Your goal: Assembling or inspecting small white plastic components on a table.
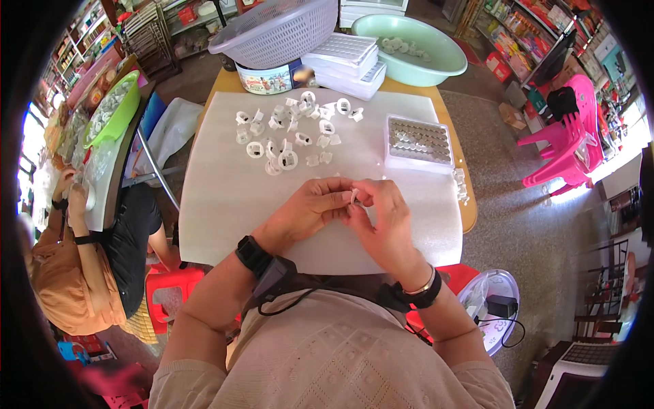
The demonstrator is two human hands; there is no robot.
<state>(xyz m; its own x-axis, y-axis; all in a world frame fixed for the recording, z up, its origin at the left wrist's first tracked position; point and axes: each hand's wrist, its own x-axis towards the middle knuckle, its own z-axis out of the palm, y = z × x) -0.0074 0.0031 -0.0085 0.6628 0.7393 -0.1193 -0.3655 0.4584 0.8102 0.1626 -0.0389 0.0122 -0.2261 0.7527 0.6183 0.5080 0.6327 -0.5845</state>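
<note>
Over the near middle of the white-covered table (225,204), my two hands meet around a small white plastic part (354,198). My left hand (317,204) pinches it from the left side. From the right, the fingers of my right hand (383,217) close on the same part, hiding most of it. Beyond my hands lie several loose white plastic pieces (287,160), some ring-shaped with dark centres. To the right of them stands a white tray (417,162) holding rows of small metallic pieces (419,140).
A grey basket (286,34) rests on a round tub (266,80) at the far edge, beside stacked white trays (344,58) and a green basin (436,58) of white parts. More white pieces (461,185) lie by the right edge. A co-worker (88,273) sits at left.
</note>
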